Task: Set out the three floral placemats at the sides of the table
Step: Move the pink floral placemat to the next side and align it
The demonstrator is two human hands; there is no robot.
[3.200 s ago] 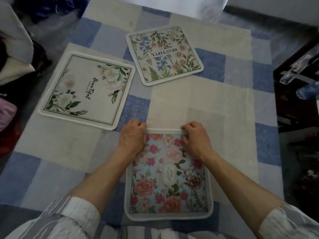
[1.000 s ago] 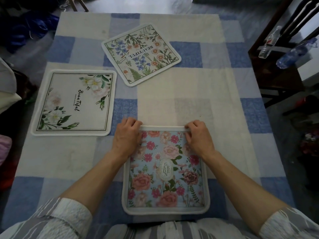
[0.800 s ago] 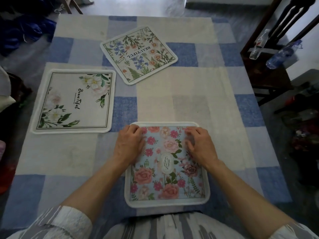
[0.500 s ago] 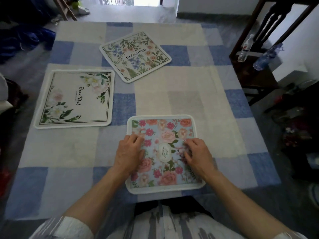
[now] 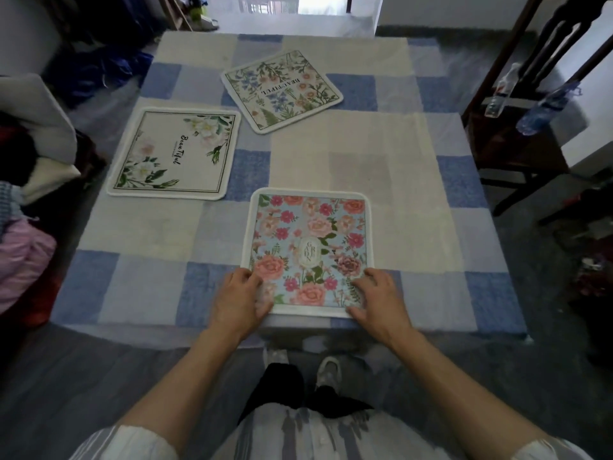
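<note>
A blue placemat with pink roses (image 5: 310,240) lies flat at the near edge of the table (image 5: 414,180), which is covered in a blue and cream checked cloth. My left hand (image 5: 240,298) rests on its near left corner and my right hand (image 5: 378,298) on its near right corner, fingers spread, thumbs at the mat's edge. A white placemat with pale flowers (image 5: 174,154) lies at the left side. A cream placemat with blue and orange wildflowers (image 5: 282,89) lies turned at an angle near the far side.
A dark wooden chair (image 5: 517,137) with two plastic bottles (image 5: 534,114) stands at the right of the table. Piled clothes and cushions (image 5: 30,180) sit at the left. My feet (image 5: 328,370) show below the table's near edge.
My hands slid from the rose placemat's far edge back to its near corners. The view pulled back and up, so the whole table now shows.
</note>
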